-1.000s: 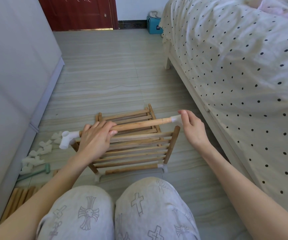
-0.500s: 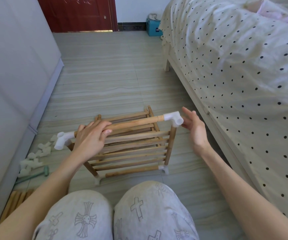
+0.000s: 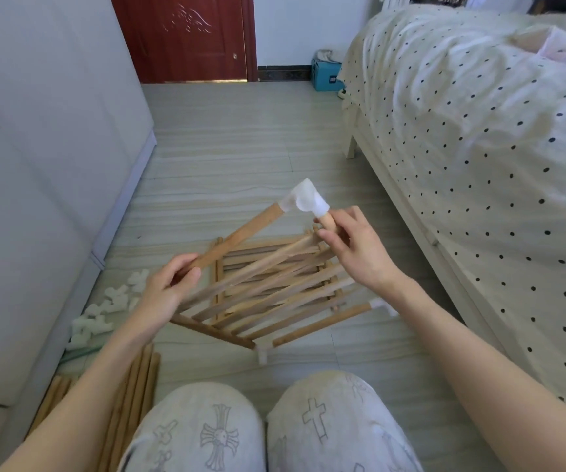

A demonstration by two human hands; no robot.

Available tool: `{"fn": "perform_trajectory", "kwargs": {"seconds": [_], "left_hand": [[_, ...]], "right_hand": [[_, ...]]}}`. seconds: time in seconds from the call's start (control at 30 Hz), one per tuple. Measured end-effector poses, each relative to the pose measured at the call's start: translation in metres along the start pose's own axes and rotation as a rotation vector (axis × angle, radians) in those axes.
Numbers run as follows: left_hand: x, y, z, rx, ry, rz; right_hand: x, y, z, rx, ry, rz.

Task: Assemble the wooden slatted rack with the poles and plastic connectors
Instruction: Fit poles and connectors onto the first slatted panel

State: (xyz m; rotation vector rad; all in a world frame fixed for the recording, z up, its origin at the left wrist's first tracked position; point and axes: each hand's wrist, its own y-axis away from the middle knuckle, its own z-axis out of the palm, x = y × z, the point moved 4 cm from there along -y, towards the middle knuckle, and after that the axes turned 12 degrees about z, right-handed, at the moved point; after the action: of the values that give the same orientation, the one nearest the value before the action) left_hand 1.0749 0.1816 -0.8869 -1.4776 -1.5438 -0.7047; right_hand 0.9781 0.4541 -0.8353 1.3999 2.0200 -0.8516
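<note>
- Left hand grips the pole; right hand pinches the upright's top just under the connector.
- Rack sits tilted above the floor.
- Likely best: align socket over upright, then push straight down.

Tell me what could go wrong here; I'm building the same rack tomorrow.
The white connector looks only partly seated on the upright post that the right hand pinches, so it may pop off. The left hand holds the pole by its far end, so leverage could twist the joint. The rack sits tilted and could tip.
</note>
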Motion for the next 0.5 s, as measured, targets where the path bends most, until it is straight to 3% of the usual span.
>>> {"fn": "perform_trajectory", "kwargs": {"seconds": [0.07, 0.2, 0.27, 0.4, 0.5], "left_hand": [[0.002, 0.004, -0.009, 0.001, 0.145, -0.066], [0.042, -0.009, -0.022, 0.112, 0.320, -0.039], [0.064, -0.017, -0.020, 0.066, 0.382, -0.070], [0.070, -0.020, -0.008, -0.053, 0.077, -0.086], [0.043, -0.008, -0.004, -0.018, -0.007, -0.120]], "right_hand": [[-0.021, -0.002, 0.002, -0.035, 0.115, -0.086], [-0.055, 0.001, 0.019, -0.151, 0.306, -0.221], [-0.066, 0.005, 0.034, -0.232, 0.373, -0.283], [-0.075, 0.011, 0.064, -0.361, 0.424, -0.295], [-0.074, 0.017, 0.087, -0.399, 0.459, -0.263]]}}
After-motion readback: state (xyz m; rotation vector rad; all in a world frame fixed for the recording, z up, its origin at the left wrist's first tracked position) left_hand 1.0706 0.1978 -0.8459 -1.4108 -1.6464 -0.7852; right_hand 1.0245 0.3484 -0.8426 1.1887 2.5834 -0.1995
